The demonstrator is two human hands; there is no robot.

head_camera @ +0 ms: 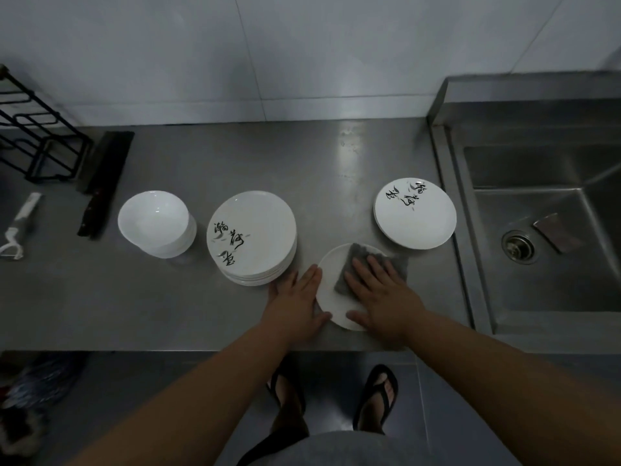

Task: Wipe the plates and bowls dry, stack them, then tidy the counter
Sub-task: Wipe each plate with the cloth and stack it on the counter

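A: Hands first, quick. Right hand (379, 290)?
B: Flat, fingers spread and straight. The palm presses the grey cloth (357, 262) onto a single white plate (336, 309), lower centre of frame. Nothing is gripped, and the thumb lies by the plate's near rim.
A: Left hand (297, 297)?
B: Also flat, fingers straight. It's laid on the counter (336, 183) against the plate's left edge, bracing it. No curl round anything.
A: Handling?
B: The plate looks glazed, ceramic or melamine, can't tell which. Stiff and smooth, probably slippery if wet, and it would chip if dropped. I'd guess it skates on steel, hence the brace. To lift it I'd take the rim, thumb on top and fingers under. The cloth is soft, limp and light, so grab it anywhere.
A: Looks?
B: Round, shallow, plain white where it shows. Cloth and hand cover the middle, so any print is hidden.
A: Outward.
B: Just left of the plate, near the left fingertips, is the tall stack (252, 237) of white plates with black brush lettering. Up and right is the small stack (415, 213), same lettering, beside the sink (544, 247) at the right edge. Nested white bowls (156, 223) sit left of centre. Far left are a knife (100, 183), a wire rack (37, 129) and a peeler (20, 223).
A: Progress?
B: Mid-wipe, I'd judge. Can't tell which stack is dry.
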